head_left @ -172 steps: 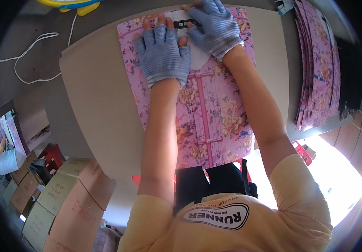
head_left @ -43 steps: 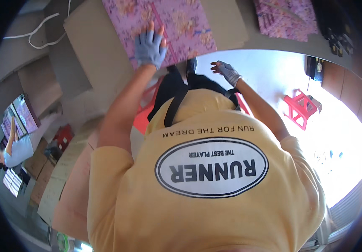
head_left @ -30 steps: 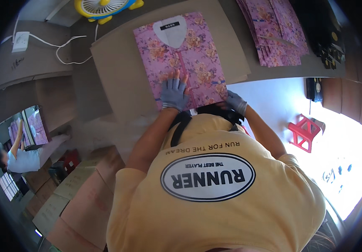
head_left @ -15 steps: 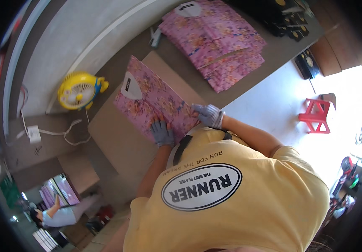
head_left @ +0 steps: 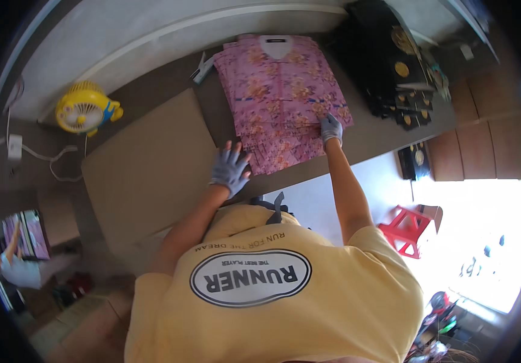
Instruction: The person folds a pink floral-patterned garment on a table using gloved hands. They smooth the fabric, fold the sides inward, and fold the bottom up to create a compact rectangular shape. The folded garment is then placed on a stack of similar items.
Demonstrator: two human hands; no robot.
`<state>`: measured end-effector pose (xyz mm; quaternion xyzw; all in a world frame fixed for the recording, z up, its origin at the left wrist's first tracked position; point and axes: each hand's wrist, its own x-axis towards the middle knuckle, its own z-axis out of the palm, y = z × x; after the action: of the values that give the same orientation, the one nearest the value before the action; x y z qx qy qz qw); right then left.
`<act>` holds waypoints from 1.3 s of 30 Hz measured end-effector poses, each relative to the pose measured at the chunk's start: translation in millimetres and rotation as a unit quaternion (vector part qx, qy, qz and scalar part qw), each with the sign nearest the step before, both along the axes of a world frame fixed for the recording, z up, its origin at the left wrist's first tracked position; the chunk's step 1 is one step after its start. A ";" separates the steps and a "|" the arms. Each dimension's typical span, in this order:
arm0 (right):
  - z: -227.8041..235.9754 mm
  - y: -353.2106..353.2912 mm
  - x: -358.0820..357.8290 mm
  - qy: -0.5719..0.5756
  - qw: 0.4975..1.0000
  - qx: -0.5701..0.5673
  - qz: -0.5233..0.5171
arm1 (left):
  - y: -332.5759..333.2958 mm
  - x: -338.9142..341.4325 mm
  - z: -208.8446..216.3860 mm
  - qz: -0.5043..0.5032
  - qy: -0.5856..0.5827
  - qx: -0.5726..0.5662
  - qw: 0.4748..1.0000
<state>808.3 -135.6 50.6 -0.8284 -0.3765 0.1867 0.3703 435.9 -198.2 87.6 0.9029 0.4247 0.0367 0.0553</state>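
Shifting rightward since half a second ago, the folded garment (head_left: 284,81), pink and floral, is now lying over the pile (head_left: 272,160) of matching pieces instead of over the brown board (head_left: 151,169), which is showing bare on the left. Both hands are being carried to the right with it. The right hand (head_left: 331,128) is reaching to the near right corner of the top piece and seems to be pinching its edge, though the fingers underneath are staying hidden. The left hand (head_left: 230,172) is holding nothing; its fingers are spreading just beside the near left corner of the pile, and whether they are touching it is not clear.

Judging by how flat it is lying, the garment is probably light and fairly stiff across its folds, yet soft enough to be sagging or creasing if it is hanging from one corner. Fabric on fabric may be sliding easily, so the layers could be skewing; the near edges are already fanning out unevenly. Gripping both near corners, with thumbs on top and fingers flat beneath, would be supporting it best, keeping pressure off the white neckline (head_left: 278,49) at the far end. Black packages (head_left: 372,66) are standing beyond the pile, to the right on the surface (head_left: 372,142).
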 end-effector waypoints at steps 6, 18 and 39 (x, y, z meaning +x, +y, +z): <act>7.5 -2.8 9.9 0.085 0.994 -0.016 -0.070 | -50.4 -130.1 -52.4 0.190 -0.045 0.006 0.981; 23.5 4.2 -330.0 -0.227 0.926 -0.050 0.297 | -83.0 -206.2 -67.0 0.169 -0.095 0.034 0.980; 42.0 21.9 -353.0 -0.189 0.956 -0.177 0.141 | -129.2 -418.3 -67.0 0.208 -0.124 0.011 0.970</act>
<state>455.3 -113.8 92.6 -0.8395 -0.5133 0.1405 0.1098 17.6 -327.4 20.6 0.7835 0.5930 0.1634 0.0885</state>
